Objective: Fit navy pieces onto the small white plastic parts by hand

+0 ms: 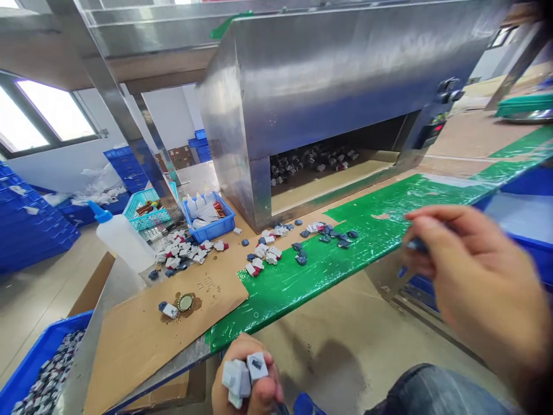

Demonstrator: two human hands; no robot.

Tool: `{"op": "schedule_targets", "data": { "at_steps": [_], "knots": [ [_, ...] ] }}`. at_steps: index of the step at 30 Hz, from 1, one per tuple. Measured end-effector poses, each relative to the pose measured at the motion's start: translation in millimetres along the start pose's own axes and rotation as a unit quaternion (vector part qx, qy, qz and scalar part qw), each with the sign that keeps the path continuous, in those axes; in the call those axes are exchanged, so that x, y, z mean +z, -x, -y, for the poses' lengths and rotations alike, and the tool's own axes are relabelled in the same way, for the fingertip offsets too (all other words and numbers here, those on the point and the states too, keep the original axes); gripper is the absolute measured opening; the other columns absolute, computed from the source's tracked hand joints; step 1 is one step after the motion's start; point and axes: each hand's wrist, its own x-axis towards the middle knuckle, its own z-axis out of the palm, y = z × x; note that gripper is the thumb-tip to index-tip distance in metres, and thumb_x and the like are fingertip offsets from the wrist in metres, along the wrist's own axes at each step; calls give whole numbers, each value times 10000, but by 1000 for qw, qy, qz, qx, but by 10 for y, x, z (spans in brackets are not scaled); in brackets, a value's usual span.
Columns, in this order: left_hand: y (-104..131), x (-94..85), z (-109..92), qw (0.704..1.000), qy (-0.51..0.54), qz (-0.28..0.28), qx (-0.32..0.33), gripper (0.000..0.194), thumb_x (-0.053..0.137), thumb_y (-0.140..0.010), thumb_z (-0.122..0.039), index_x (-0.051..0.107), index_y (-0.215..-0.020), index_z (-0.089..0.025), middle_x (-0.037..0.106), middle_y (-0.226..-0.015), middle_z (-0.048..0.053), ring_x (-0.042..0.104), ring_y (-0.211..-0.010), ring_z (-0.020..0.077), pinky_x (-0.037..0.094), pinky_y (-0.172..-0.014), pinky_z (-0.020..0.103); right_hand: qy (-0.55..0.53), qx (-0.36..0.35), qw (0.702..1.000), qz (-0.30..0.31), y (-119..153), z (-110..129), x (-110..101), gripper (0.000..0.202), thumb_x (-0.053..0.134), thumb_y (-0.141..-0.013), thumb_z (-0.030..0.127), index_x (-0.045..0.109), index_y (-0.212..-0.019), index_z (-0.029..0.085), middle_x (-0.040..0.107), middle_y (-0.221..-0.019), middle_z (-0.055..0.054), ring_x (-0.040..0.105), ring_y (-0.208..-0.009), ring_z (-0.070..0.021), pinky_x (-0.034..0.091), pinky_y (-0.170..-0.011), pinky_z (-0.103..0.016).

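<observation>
Down at the bottom edge, the left hand (246,377) is closed around a small cluster of white plastic pieces (242,377), one with a dark blue inset facing up, held low, below the edge of the surface. Up on the right, the right hand (470,282) comes in blurred, fingers curled and pinching a thin blue tool (410,253) that pokes out toward the green mat (367,242). On that mat and the cardboard sheet (142,328) beside it lie scattered blue and white parts (268,253). A bottle cap (185,302) sits on the cardboard, a white squeeze bottle (123,239) with a blue nozzle stands behind, near a blue tray (211,222). Beyond, the steel tunnel machine (328,98) shows more parts inside its opening.
</observation>
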Motion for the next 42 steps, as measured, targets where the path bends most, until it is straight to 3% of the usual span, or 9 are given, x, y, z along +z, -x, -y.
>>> {"op": "schedule_targets", "data": {
  "at_steps": [5,10,15,20,23,26,31,35,42],
  "knots": [
    [50,138,13,987,19,-28,-158,250,621,-740,-460,583,-861,-245,397,-512,-66,349,-375,4,258,-366,76,66,36,962,263,511,-28,190,295,484,-827,486,580,-764,214,483,-616,9,416,-536,-113,340,-480,-231],
    [21,76,28,967,21,-52,-248,347,598,-747,-487,520,-931,-203,427,-507,-69,314,-336,12,292,-326,88,31,104,936,335,603,-37,426,325,452,-828,444,623,-834,168,415,-548,18,366,-486,-108,271,-439,-228],
    [-42,-57,38,982,-21,-66,-174,234,580,-790,-393,582,-956,-228,472,-686,-25,427,-438,28,393,-375,107,3,164,924,346,631,-112,662,420,406,-826,506,604,-963,161,328,-555,31,319,-497,-106,239,-441,-210],
    [-136,-259,-12,985,-86,-91,-120,237,613,-767,-338,645,-1000,-309,478,-932,16,509,-572,43,469,-485,134,33,146,910,387,683,-114,1029,417,395,-830,490,616,-988,173,422,-595,7,396,-516,-120,301,-426,-212],
    [-177,-436,-78,978,-112,-144,-97,272,640,-743,-335,640,-1015,-331,499,-930,10,521,-621,53,467,-508,115,74,97,886,447,732,-136,1355,370,365,-849,366,596,-1054,163,571,-772,-46,534,-706,-174,449,-590,-277],
    [-191,-662,-140,959,-162,-219,-78,301,649,-729,-362,635,-1021,-290,501,-921,2,533,-638,57,473,-518,107,116,-40,846,519,804,-190,1714,377,320,-848,206,537,-1147,130,580,-1062,-108,532,-971,-209,431,-847,-360],
    [-177,-1015,-200,911,-199,-345,-110,572,649,-710,-436,486,-1201,-193,502,-1032,34,543,-663,57,489,-551,105,199,-225,755,582,905,-225,2161,332,377,-832,86,456,-1154,90,590,-1030,-139,555,-918,-227,453,-768,-350],
    [-190,-1106,-240,900,-157,-388,-118,558,718,-622,-453,542,-1068,-169,564,-957,38,564,-710,75,485,-544,76,206,-257,723,608,909,-234,2284,224,432,-801,20,575,-931,133,599,-888,-78,554,-816,-192,430,-700,-288],
    [-259,-992,-254,893,-93,-432,-87,500,784,-530,-411,543,-896,-170,629,-687,-24,556,-521,64,491,-475,100,197,-292,719,599,867,-333,2250,241,452,-840,74,604,-1007,158,602,-868,-58,558,-817,-187,420,-688,-279]
  ]
}}
